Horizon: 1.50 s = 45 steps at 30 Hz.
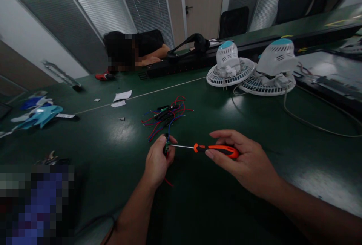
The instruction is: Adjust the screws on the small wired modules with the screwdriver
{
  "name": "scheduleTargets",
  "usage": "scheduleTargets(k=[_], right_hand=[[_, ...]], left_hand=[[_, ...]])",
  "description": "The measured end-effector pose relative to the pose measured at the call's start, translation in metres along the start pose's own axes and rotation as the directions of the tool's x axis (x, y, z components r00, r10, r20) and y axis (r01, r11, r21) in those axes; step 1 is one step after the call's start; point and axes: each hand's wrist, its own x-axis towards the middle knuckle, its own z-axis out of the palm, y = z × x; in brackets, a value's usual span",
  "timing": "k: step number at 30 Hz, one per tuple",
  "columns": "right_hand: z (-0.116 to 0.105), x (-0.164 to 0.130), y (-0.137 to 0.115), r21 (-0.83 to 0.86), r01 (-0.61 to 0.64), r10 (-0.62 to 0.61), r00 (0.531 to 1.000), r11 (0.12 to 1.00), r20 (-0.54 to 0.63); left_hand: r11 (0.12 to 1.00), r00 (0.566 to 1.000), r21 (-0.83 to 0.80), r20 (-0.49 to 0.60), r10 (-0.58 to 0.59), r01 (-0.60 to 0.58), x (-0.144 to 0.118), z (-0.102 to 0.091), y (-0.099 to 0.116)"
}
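Pinched in my left hand (158, 158) is a small green circuit board (166, 145) with a blue wire rising from it and a red wire hanging below. My right hand (243, 158) grips the orange and black handle of a screwdriver (216, 149), thumb underneath and fingers over it. The screwdriver's thin shaft points left, its tip at the board; whether it sits in a screw is too small to tell. Just beyond my left hand lies a bundle of black modules with red and blue wires (166, 115).
Two white fans (230, 71) lie face down at the back right, trailing a cable. White paper scraps (122, 95) and light blue plastic wrapping (42, 116) lie left on the green table (198, 109). A person (149, 51) leans on the far side beside a long black bar (175, 66).
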Motion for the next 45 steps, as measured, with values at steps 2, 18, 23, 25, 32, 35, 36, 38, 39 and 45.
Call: scheduleTargets(k=[2, 18, 23, 25, 32, 35, 36, 38, 39, 45], right_hand=[[-0.0001, -0.0008, 0.0009, -0.015, 0.007, -0.007, 1.0, 1.0, 0.002], [0.0004, -0.0055, 0.0019, -0.016, 0.038, -0.035, 0.992, 0.999, 0.121], [0.0008, -0.0057, 0.0008, -0.016, 0.065, -0.063, 0.992, 0.998, 0.105], [0.0006, -0.0068, 0.0015, -0.018, 0.083, -0.08, 0.991, 0.996, 0.104], [0.001, -0.0074, 0.0027, -0.058, 0.12, -0.116, 0.991, 0.991, 0.073], [0.0018, -0.0073, 0.003, -0.059, 0.121, -0.117, 0.991, 0.991, 0.065], [0.002, -0.0074, 0.0031, -0.058, 0.122, -0.118, 0.991, 0.991, 0.063], [0.0019, -0.0076, 0.0031, -0.061, 0.121, -0.117, 0.991, 0.991, 0.061], [0.0017, -0.0077, 0.0029, -0.063, 0.119, -0.115, 0.992, 0.991, 0.06], [0.0014, -0.008, 0.0024, -0.079, 0.128, -0.125, 0.991, 0.989, 0.04]], left_hand=[[1.0, 1.0, 0.001, 0.0, 0.0, 0.0, 0.0001, -0.0001, 0.0001], [0.999, 1.0, 0.05, 0.01, 0.005, -0.005, -0.0005, 0.0007, 0.0023], [0.999, 1.0, 0.052, 0.006, 0.013, -0.013, -0.0013, 0.0008, 0.0025], [0.999, 1.0, 0.051, 0.016, 0.01, -0.01, -0.0012, 0.0, 0.0019], [0.999, 1.0, 0.052, 0.019, 0.008, -0.009, -0.0004, -0.001, 0.002], [0.999, 1.0, 0.052, 0.005, 0.006, -0.006, -0.0009, -0.0003, 0.0027], [0.999, 1.0, 0.05, 0.005, 0.005, -0.005, -0.001, 0.0, 0.0028], [0.999, 1.0, 0.046, 0.01, 0.004, -0.004, -0.0013, 0.0004, 0.003], [0.999, 1.0, 0.044, 0.012, 0.004, -0.005, -0.0013, 0.0006, 0.0031], [0.999, 0.999, 0.025, 0.03, 0.024, -0.024, -0.0005, 0.0004, 0.0032]])
